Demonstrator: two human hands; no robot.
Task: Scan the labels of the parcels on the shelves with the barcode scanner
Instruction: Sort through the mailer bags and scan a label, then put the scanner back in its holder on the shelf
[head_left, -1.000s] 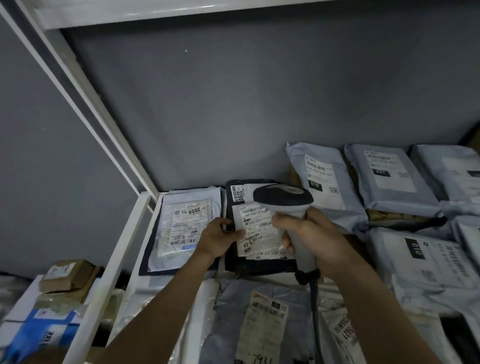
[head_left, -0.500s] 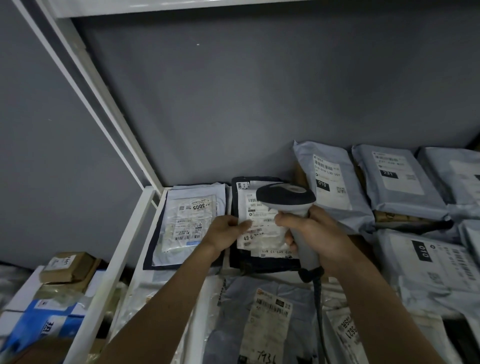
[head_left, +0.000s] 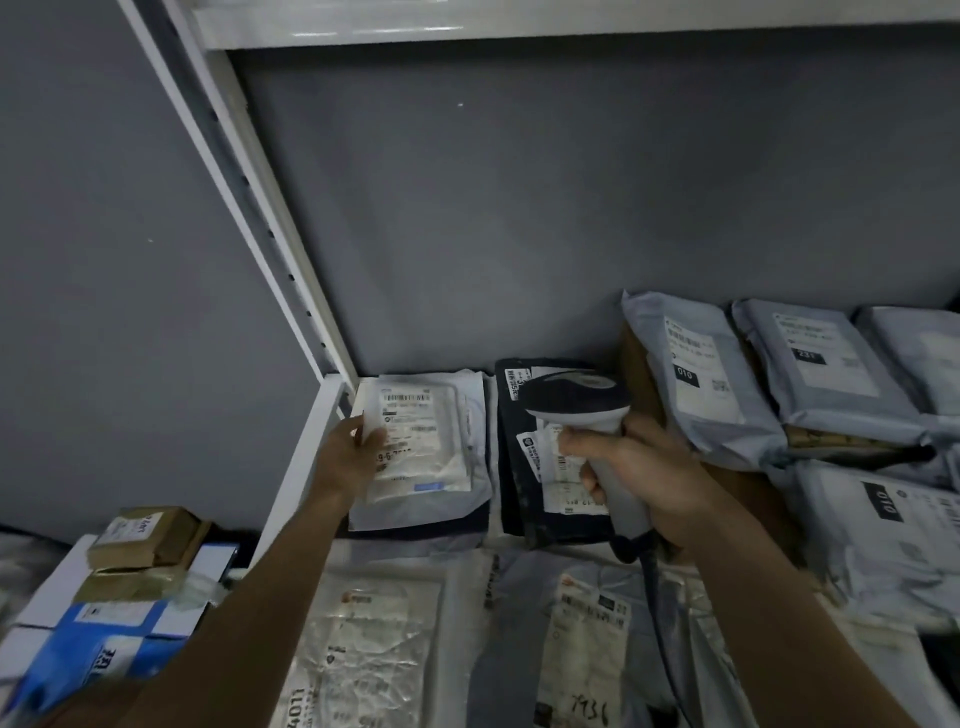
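the right hand is wrapped tight around the handle of the barcode scanner. the scanner's dark head sits over the black parcel at the back of the shelf, with its cord hanging down below the hand. the left hand holds the edge of the white parcel just beside the black one — thumb on top of its label, the other fingers hidden under it. both parcels lie flat, side by side, near the white shelf post. grey parcels lean in a row at the right, well apart from the left hand. more parcels lie in front — one with 7936 written on it. small brown boxes sit far left, outside the shelf.
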